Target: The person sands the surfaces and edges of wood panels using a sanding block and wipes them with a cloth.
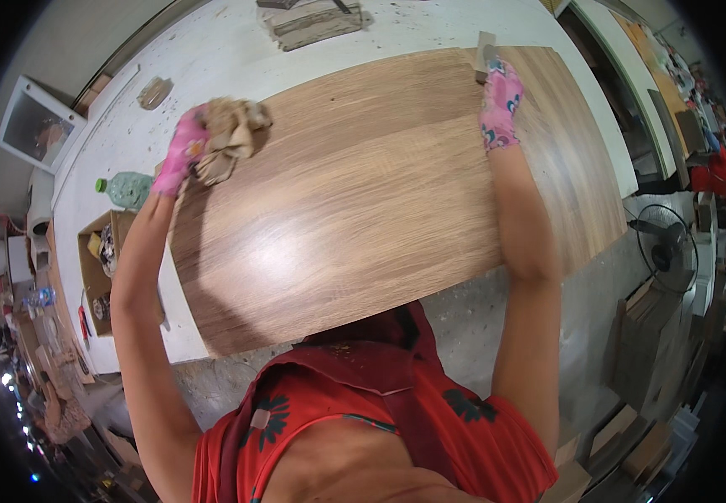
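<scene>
The panel [380,193], a large wood-grain board, lies flat on the white counter [212,75], and its near edge hangs past the counter's near edge, toward the person's body. The left hand [183,151], in a pink glove, is closed on a crumpled brown rag [229,134] and presses it on the panel's far left corner. The right hand [499,105], also in a pink glove, rests at the far right edge of the panel and its fingers are curled around a small wooden block [484,52]; how firmly it grips there I cannot tell.

In my judgement the main risk is the overhang. If both hands push hard at the far side, the panel can slide on the counter, and if more weight comes on the near part, it can tip down toward the floor. The surface is glossy, so the rag can also slip off the corner and the left hand can lose support. Grit from the dusty counter, if the rag picks it up, can scratch the finish. On the left, a green bottle [127,188] and an open cardboard box [99,268] stand just beside the panel's left edge; a sideways shift of the panel can knock the bottle over. The small block under the right hand can fall off the far edge if the grip is loose.
</scene>
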